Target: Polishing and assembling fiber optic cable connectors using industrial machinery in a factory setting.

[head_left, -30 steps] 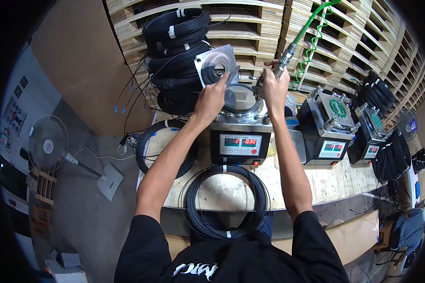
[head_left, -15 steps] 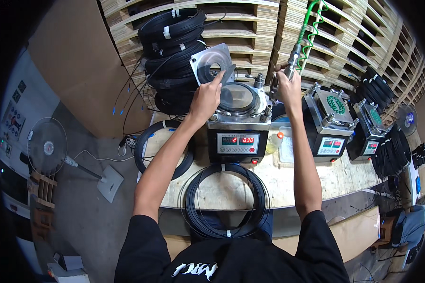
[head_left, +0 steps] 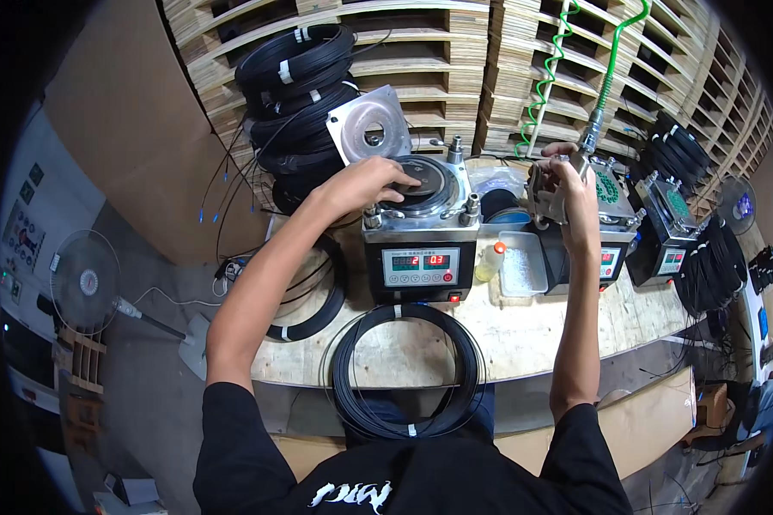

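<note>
My left hand (head_left: 371, 184) reaches over the round top of a bench machine (head_left: 378, 266) with a lit display. Its fingertips rest on a dark flat disc (head_left: 434, 178) lying there, with index finger and thumb apart. Behind it, a square metal plate with a round centre (head_left: 371, 127) leans up tilted. Raised over the right side of the bench, my right hand (head_left: 575, 193) is closed around a metal air blow gun (head_left: 586, 148). The gun hangs from a green hose (head_left: 610, 81); fingers cover part of its body.
A black cable coil (head_left: 345, 369) overhangs the bench's front edge. More coils (head_left: 270, 99) are stacked at the back left. Right of the machine are an orange-capped bottle (head_left: 488, 264) and a clear tray (head_left: 524, 266). Two similar machines, one with green rings on its plate (head_left: 608, 184), stand farther right.
My left hand has come down from before the tilted plate, and the disc it held now lies on the machine top. My right hand has moved right and slightly lower with the air blow gun.
</note>
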Demonstrator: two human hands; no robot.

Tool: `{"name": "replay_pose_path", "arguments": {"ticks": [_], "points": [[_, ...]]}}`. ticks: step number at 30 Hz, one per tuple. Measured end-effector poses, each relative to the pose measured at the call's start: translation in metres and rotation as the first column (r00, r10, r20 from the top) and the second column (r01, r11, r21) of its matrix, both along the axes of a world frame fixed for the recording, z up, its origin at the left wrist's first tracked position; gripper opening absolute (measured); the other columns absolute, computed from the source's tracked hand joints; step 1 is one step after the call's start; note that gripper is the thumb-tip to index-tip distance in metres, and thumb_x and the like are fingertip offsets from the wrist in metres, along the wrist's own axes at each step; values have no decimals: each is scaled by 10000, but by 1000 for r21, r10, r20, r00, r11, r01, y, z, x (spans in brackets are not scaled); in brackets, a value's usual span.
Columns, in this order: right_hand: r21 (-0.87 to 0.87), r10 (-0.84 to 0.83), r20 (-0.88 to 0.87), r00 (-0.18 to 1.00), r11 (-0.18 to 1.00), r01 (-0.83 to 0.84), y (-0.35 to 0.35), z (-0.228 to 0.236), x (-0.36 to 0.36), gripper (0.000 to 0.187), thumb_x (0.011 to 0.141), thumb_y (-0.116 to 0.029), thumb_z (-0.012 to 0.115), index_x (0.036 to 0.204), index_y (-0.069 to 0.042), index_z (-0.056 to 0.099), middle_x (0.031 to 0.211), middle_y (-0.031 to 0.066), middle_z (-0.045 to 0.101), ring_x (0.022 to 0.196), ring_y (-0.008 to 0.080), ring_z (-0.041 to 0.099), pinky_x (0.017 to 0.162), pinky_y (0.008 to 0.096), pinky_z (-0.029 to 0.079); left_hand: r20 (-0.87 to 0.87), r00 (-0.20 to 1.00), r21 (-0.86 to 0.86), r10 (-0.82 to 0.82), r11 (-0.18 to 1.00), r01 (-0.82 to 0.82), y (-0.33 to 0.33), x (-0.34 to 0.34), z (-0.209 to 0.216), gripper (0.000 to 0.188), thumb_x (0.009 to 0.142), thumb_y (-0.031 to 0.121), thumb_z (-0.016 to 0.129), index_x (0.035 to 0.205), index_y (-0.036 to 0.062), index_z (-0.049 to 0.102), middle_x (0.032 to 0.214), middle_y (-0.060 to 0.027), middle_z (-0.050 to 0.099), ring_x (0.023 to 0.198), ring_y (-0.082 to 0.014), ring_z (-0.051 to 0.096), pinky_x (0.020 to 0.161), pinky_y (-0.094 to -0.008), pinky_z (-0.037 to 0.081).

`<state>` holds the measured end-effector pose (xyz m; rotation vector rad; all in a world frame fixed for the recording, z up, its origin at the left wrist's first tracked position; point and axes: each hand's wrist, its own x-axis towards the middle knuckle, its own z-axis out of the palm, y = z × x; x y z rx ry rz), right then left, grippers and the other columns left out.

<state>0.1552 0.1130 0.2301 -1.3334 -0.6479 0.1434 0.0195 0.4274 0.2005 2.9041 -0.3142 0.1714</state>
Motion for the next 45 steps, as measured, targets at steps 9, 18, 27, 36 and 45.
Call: {"name": "replay_pose_path", "arguments": {"ticks": [9, 18, 27, 36, 45], "points": [[16, 54, -90, 994, 998, -52, -15, 9, -23, 195, 931, -165, 542, 1075, -40, 582, 847, 55, 618, 703, 121, 615, 585, 304, 558, -102, 995, -90, 4, 996, -14, 7, 11, -9, 452, 814, 172, 800, 1255, 124, 712, 1374, -215, 600, 1257, -396, 577, 1084, -441, 461], [33, 77, -5, 997, 997, -77, -2, -5, -13, 191, 930, -170, 550, 1062, -37, 588, 869, 59, 622, 723, 112, 589, 589, 304, 554, -67, 998, -117, 21, 993, -29, 3, 21, -19, 399, 859, 174, 757, 1250, 109, 713, 1359, -215, 612, 1242, -394, 589, 1074, -429, 464], [19, 89, -74, 993, 996, -88, 4, 2, -21, 209, 928, -178, 542, 1070, -33, 591, 857, 65, 633, 714, 121, 600, 633, 308, 554, -8, 998, -191, 68, 979, -68, -1, 12, -26, 374, 871, 174, 745, 1237, 99, 718, 1397, -220, 585, 1265, -390, 579, 1085, -425, 455], [-34, 96, -27, 995, 995, -97, 13, -12, -1, 238, 919, -203, 561, 1100, -50, 582, 906, 67, 651, 772, 131, 620, 654, 318, 563, 476, 679, -620, 560, 761, -193, 8, -7, -45, 226, 929, 193, 716, 951, -32, 714, 911, -139, 741, 775, -179, 695, 719, -306, 528], [-7, 125, -41, 991, 992, -125, 29, -5, -1, 269, 924, -237, 569, 1111, -45, 591, 927, 87, 655, 789, 143, 638, 693, 316, 558, 325, 681, -748, 656, 619, -240, 74, -3, -126, 341, 889, 241, 767, 1051, -35, 650, 857, -177, 736, 734, -256, 716, 678, -373, 532]]}}
